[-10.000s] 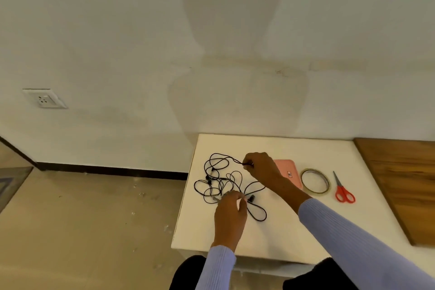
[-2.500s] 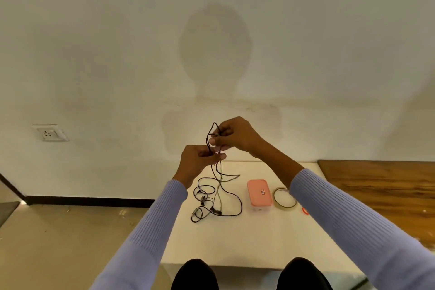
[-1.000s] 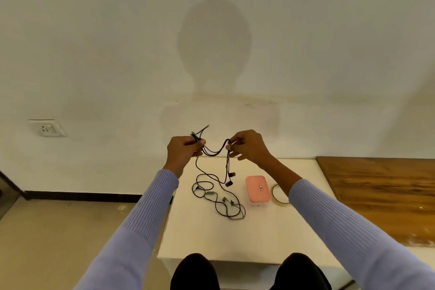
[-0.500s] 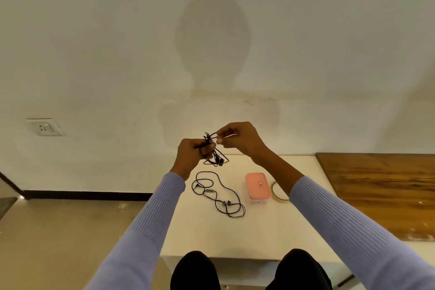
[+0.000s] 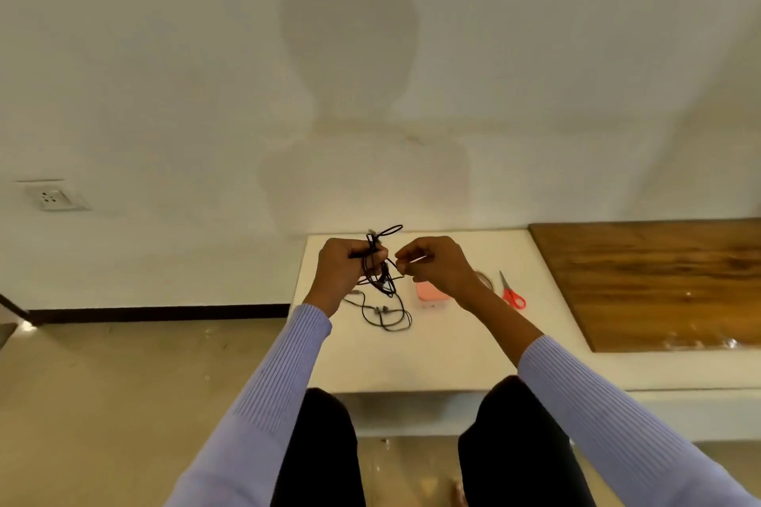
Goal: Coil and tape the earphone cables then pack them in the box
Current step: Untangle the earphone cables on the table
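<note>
the left hand [image 5: 345, 268] is curled round a bunch of thin black earphone cable [image 5: 381, 274], raised above the white surface [image 5: 444, 346], with one loop sticking out above the fist; the right hand [image 5: 437, 264] pinches a strand just beside it, seemingly feeding the coil. a second loose black earphone cable [image 5: 387, 317] lies uncoiled on the surface below. the small pink box [image 5: 428, 296], partly hidden by the right wrist, looks closed; the tape roll [image 5: 486, 278] and red-handled scissors [image 5: 510, 292] lie untouched beside it. judging by this, the task is early: first coil unfinished, no taping, nothing packed
</note>
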